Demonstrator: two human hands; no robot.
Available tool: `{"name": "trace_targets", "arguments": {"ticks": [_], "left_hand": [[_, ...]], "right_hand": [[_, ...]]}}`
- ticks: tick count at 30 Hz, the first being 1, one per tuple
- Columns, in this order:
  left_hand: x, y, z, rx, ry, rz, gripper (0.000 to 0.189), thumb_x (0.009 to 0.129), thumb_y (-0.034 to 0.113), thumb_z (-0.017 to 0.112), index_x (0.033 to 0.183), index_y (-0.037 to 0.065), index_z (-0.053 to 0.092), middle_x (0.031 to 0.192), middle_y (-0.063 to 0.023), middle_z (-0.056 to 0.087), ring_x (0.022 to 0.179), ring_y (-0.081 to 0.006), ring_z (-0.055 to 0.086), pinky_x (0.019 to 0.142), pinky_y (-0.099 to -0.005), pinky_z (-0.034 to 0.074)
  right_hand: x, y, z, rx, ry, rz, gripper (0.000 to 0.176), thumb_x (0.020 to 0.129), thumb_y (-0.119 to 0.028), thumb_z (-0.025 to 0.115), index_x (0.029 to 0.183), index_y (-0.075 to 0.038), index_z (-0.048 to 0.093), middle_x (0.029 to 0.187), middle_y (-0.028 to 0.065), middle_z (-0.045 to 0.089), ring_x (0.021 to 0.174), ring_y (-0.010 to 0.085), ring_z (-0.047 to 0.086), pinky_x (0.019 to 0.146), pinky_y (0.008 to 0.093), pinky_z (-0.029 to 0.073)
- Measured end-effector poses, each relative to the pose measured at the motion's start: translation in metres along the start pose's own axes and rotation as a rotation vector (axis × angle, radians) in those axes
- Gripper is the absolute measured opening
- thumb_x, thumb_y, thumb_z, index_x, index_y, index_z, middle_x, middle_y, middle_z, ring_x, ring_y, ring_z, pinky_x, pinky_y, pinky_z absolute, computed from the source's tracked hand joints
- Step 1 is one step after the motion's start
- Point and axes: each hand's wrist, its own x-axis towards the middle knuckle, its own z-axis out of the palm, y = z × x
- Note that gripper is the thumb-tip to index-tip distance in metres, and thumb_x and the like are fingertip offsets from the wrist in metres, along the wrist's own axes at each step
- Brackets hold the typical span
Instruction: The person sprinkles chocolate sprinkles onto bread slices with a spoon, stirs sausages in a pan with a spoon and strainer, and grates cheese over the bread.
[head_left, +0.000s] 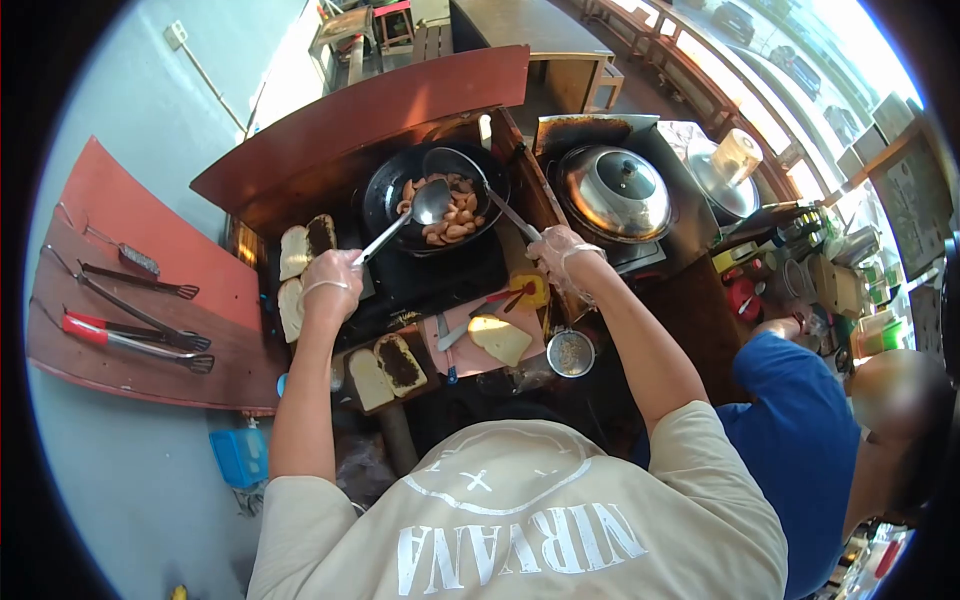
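Note:
A black wok (380, 190) on the stove holds orange-brown pieces of food (458, 222) that look like cut sausages. My left hand (332, 283), in a clear plastic glove, is closed round the handle of a metal ladle (432, 202) whose shiny rounded head rests among the pieces. Also gloved, my right hand (567, 257) grips the handle of a second ladle (512, 215), its dark head against the wok's far side. Beside my left hand lie bread slices (294, 252), one with a dark brown spread. Nearer my body, a pink cutting board (440, 358) bears a bread slice (500, 340) and a knife (449, 362).
Right of the wok stands a pot with a domed metal lid (618, 185). Tongs (140, 340) hang on the red panel (90, 220) at left. A sieve (571, 353) lies by the board. A person in a blue sleeve (790, 400) works close on my right.

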Motion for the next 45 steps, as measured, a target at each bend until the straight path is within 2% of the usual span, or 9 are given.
{"name": "trace_targets", "arguments": {"ticks": [7,12,16,19,21,31,37,41,45], "left_hand": [[-0.017,0.040,-0.008,0.214,0.078,-0.173,0.021,0.092,0.015,0.059,0.104,0.013,0.076,0.098,-0.0213,0.071,0.093,-0.0395,0.068,0.083,-0.0471,0.054],[0.016,0.029,0.023,0.304,0.078,-0.305,0.021,0.091,0.019,0.062,0.101,0.008,0.076,0.098,-0.0222,0.071,0.095,-0.0400,0.068,0.083,-0.0481,0.055],[0.028,0.034,0.032,-0.362,-0.012,-0.660,0.028,0.087,0.028,0.067,0.098,0.003,0.076,0.088,-0.0222,0.072,0.085,-0.0383,0.070,0.075,-0.0462,0.055],[0.027,-0.010,0.064,-0.321,0.208,-0.411,0.045,0.090,0.046,0.062,0.099,0.005,0.076,0.086,-0.0199,0.073,0.084,-0.0390,0.070,0.080,-0.0482,0.052],[0.001,-0.002,0.056,-0.142,0.364,-0.312,0.049,0.093,0.047,0.059,0.100,0.001,0.073,0.092,-0.0204,0.073,0.090,-0.0365,0.069,0.083,-0.0462,0.052],[-0.233,-0.088,0.011,0.401,0.789,-0.724,0.048,0.083,0.031,0.074,0.127,0.012,0.064,0.123,-0.0184,0.065,0.113,-0.0393,0.060,0.099,-0.0491,0.046],[-0.283,-0.209,-0.025,1.012,0.273,-0.912,0.098,0.080,0.023,0.074,0.160,0.025,0.017,0.156,-0.0128,0.036,0.136,-0.0382,0.042,0.108,-0.0605,0.035],[-0.285,-0.255,0.000,1.094,0.231,-0.803,0.095,0.081,0.018,0.071,0.160,0.021,0.018,0.151,-0.0092,0.042,0.127,-0.0332,0.049,0.102,-0.0550,0.040],[-0.285,-0.252,0.002,1.165,0.313,-0.722,0.099,0.078,0.022,0.075,0.159,0.019,0.019,0.146,-0.0071,0.046,0.124,-0.0295,0.051,0.100,-0.0498,0.041]], "right_hand": [[0.010,0.018,-0.028,-0.975,0.185,-0.484,0.028,0.095,-0.023,0.055,0.114,-0.006,0.066,0.103,0.0209,0.071,0.097,0.0358,0.069,0.087,0.0418,0.055],[0.005,0.031,-0.036,-0.525,0.408,-0.463,0.034,0.094,-0.028,0.052,0.111,0.002,0.056,0.104,0.0270,0.068,0.095,0.0439,0.065,0.091,0.0505,0.050],[0.027,0.051,-0.046,-1.129,0.257,-0.529,0.035,0.095,-0.028,0.051,0.120,-0.005,0.056,0.118,0.0241,0.061,0.108,0.0360,0.063,0.089,0.0496,0.051],[0.037,0.081,-0.042,-0.868,0.420,-0.394,0.032,0.092,-0.027,0.054,0.112,-0.004,0.063,0.132,0.0241,0.054,0.116,0.0344,0.059,0.097,0.0461,0.048],[0.059,0.137,-0.042,-1.176,0.658,-0.862,0.047,0.090,-0.028,0.055,0.130,-0.003,0.055,0.130,0.0251,0.056,0.122,0.0384,0.055,0.102,0.0463,0.046],[0.009,0.035,-0.043,-0.693,0.601,-0.298,0.066,0.090,-0.042,0.062,0.136,0.003,0.049,0.122,0.0296,0.060,0.113,0.0455,0.058,0.096,0.0502,0.046],[0.006,0.009,-0.018,-0.338,0.816,-0.626,0.048,0.094,-0.035,0.061,0.131,-0.006,0.056,0.119,0.0226,0.062,0.108,0.0382,0.061,0.096,0.0475,0.046],[-0.039,-0.022,0.054,-0.544,0.459,-0.864,0.019,0.087,-0.019,0.068,0.102,-0.008,0.069,0.095,0.0151,0.068,0.086,0.0319,0.067,0.076,0.0432,0.054],[-0.030,0.020,0.135,-0.945,-0.170,-0.355,0.048,0.092,-0.039,0.056,0.122,-0.001,0.059,0.119,0.0223,0.063,0.112,0.0349,0.062,0.095,0.0452,0.050]]}}
